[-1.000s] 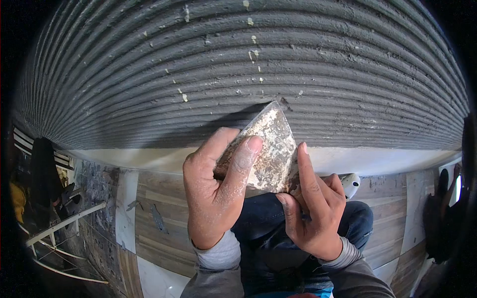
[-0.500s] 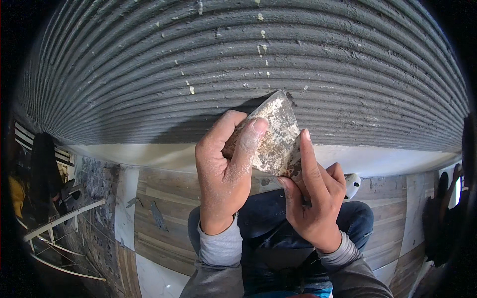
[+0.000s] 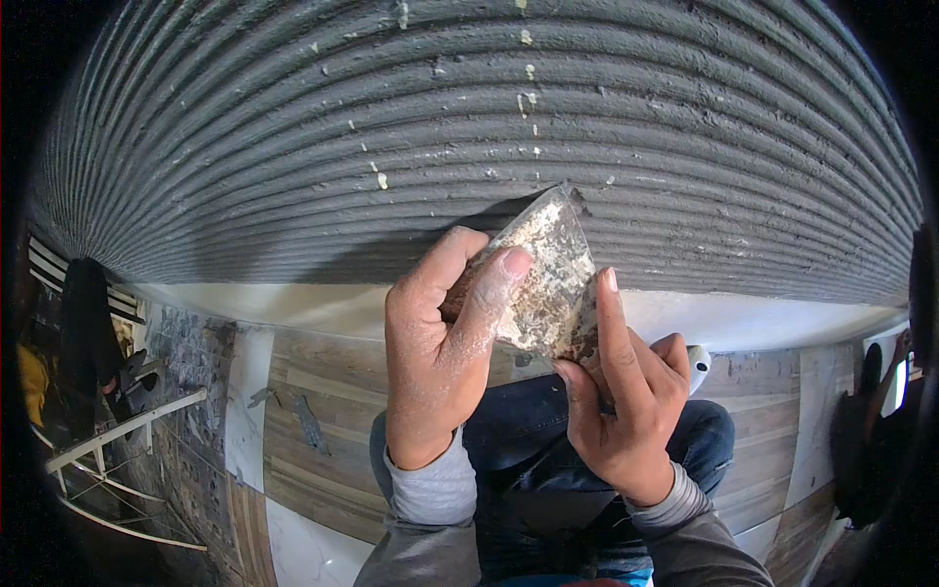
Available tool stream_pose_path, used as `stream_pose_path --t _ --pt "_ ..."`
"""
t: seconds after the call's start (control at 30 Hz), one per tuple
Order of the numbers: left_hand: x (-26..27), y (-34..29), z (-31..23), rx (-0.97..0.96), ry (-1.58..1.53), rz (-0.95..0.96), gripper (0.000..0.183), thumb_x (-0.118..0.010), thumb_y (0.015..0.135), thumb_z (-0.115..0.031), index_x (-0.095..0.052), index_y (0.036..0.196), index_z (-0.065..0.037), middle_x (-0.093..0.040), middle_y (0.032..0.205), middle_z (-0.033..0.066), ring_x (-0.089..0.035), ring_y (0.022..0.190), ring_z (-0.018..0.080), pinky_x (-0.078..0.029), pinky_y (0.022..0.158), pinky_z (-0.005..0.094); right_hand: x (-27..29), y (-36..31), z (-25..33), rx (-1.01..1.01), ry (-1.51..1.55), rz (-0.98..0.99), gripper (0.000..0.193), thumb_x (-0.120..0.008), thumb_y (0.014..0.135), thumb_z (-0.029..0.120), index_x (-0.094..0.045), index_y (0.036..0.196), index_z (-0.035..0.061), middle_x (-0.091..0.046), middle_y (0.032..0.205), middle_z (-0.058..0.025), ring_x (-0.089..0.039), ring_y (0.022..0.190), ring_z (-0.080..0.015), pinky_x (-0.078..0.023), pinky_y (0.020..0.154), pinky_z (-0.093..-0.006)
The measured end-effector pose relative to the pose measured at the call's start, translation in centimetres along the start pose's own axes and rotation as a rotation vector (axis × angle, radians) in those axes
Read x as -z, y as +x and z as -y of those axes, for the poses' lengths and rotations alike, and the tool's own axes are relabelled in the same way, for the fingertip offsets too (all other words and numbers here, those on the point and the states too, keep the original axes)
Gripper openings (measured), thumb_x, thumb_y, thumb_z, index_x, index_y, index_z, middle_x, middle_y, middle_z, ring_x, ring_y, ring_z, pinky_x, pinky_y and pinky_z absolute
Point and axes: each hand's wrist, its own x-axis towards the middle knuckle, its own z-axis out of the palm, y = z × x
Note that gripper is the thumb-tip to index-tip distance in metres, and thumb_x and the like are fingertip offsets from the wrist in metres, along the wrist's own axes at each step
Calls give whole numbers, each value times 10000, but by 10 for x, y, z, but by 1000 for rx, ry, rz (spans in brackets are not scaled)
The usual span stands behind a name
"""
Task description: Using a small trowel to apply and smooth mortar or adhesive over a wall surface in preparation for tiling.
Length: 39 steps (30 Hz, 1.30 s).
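I see left hand (image 3: 435, 352) clamping crusted plate (image 3: 550, 289), tip up at ridged wall (image 3: 646, 108). Right hand (image 3: 631, 416) touches its lower right edge; can't tell if it grips. Probably stiff, light, gritty; I'd pinch the broad faces, avoid thin edges.

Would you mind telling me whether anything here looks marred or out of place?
Yes: pale splatters dot the grey ribbed wall, standing out against its darker colour. The flat plate in the left hand is also unevenly crusted with pale and brown residue.
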Motion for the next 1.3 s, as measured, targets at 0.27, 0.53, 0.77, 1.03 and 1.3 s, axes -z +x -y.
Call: stream_pose_path --t 0.27,0.53,0.77,1.03,1.3 --pt "-11 3 5 -1 55 -127 234 -680 983 -188 -632 924 34 -544 716 -28 -446 670 19 -356 561 206 -14 1 -7 -13 17 -66 734 -785 779 199 -529 1435 -8 -503 640 21 -389 501 -126 -254 585 -301" --pt "-11 3 8 -90 61 -114 224 -669 990 -177 -634 963 43 -610 748 15 -492 696 39 -407 586 222 -41 -8 -23 66 -13 -214 686 -757 827 257 -542 1424 -4 -465 627 21 -375 498 -140 -243 591 -312" --pt "-7 1 1 -18 46 -55 208 -662 995 -171 -636 942 28 -578 746 -19 -467 685 18 -376 566 204 -19 -1 -14 27 47 -86 668 -747 840 239 -539 1430 5 -469 620 21 -374 493 -141 -246 580 -320" --pt "-10 4 5 -80 27 -92 203 -666 985 -160 -646 967 42 -639 763 19 -556 708 47 -439 605 230 -41 -9 -17 51 -24 -222 655 -750 848 241 -543 1411 -22 -474 626 16 -387 498 -138 -239 588 -318" --pt "-6 2 1 -41 48 -44 199 -673 982 -152 -652 961 46 -648 741 29 -557 670 40 -439 572 227 -29 -6 -14 60 17 -133 690 -776 823 203 -526 1414 -50 -500 637 14 -386 499 -134 -241 595 -315"
